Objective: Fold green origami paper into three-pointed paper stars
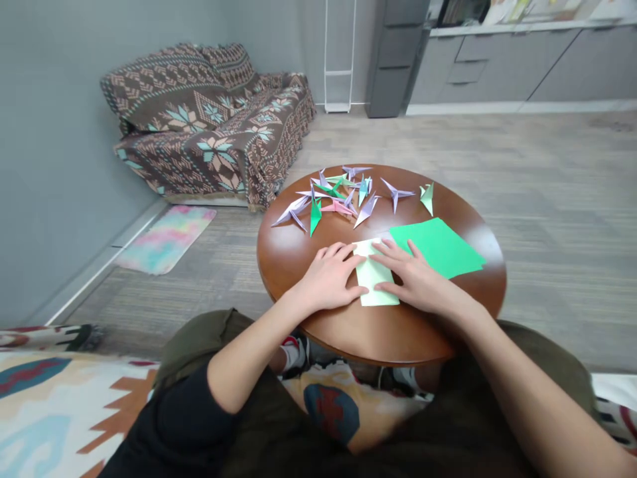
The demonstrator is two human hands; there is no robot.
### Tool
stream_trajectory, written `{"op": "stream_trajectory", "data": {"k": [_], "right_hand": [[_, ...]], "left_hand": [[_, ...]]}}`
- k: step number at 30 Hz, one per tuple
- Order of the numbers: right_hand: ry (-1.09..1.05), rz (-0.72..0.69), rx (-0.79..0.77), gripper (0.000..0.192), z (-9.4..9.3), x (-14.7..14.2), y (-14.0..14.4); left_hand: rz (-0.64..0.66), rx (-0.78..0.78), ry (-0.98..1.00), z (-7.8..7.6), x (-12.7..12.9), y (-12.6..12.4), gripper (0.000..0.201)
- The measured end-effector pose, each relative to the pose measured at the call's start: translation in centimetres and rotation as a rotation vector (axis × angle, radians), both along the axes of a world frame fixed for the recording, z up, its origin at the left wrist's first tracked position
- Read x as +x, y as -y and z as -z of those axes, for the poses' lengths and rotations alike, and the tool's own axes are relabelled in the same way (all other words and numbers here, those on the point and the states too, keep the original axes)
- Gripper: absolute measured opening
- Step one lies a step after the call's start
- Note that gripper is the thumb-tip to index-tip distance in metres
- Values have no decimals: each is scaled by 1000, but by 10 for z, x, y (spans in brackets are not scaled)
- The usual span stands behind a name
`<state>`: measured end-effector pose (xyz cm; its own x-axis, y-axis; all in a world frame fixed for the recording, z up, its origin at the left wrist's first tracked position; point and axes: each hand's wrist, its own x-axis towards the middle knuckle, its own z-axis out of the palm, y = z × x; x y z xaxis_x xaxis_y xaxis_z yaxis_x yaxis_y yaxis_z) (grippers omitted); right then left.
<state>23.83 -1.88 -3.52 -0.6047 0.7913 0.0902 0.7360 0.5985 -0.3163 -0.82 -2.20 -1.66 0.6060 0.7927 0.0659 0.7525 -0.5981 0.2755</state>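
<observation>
Head view, the only one. My left hand (329, 275) lies flat, fingers spread, on the left edge of a pale green folded paper (374, 277) and pins it to the round wooden surface (293, 259). My right hand (417, 277) lies flat on the paper's right edge, fingers stretched out and pointing left across it. Neither hand is closed around anything; both only press down. The paper sits between my two hands, near my side of the surface, and shows as a narrow upright rectangle, so I judge it at an early fold, flattened but far from a finished shape.

Just beyond my right hand, touching or nearly touching the folded paper's top right corner, lies a flat bright green sheet (438, 247), unfolded, not started. Further out from both hands, on the far side of the surface, sits a cluster of finished paper cranes (338, 196) in purple, pink, green and teal, with one green one (426, 197) set apart to the right. So: many pieces done, one in hand at an early stage, at least one sheet waiting.
</observation>
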Motion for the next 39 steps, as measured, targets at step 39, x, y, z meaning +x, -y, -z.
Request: {"op": "stream_trajectory", "data": {"k": [39], "right_hand": [[201,221,232,49,13,-32,28]], "left_hand": [[-75,109,-97,5,17,11,46]]}}
